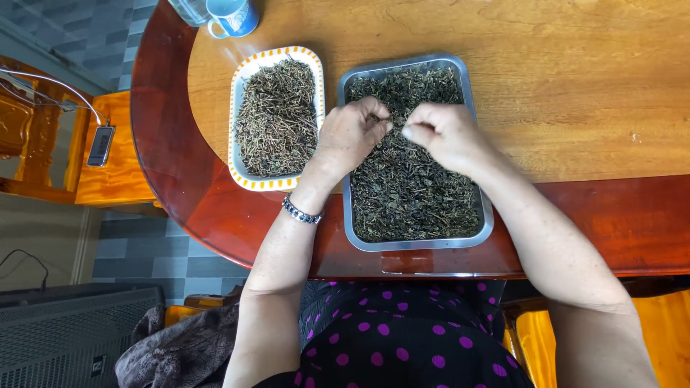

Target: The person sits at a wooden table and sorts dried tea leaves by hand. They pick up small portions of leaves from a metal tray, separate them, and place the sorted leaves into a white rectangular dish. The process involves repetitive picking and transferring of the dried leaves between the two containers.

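A rectangular metal tray [417,243] full of dark dried leaves sits on the wooden table in front of me. To its left lies a white tray with an orange-dotted rim [241,172] holding dried stems. My left hand [350,135] hovers over the metal tray's left side with fingers pinched on a bit of dried leaf. My right hand [444,134] is just beside it, fingers also pinched together on a small piece. A beaded bracelet [300,211] circles my left wrist.
A blue and white mug [231,17] stands at the table's far left edge. A wooden chair [108,154] with a small dark device on it stands to the left. Crumpled brown cloth [180,348] lies below, near a grey grille.
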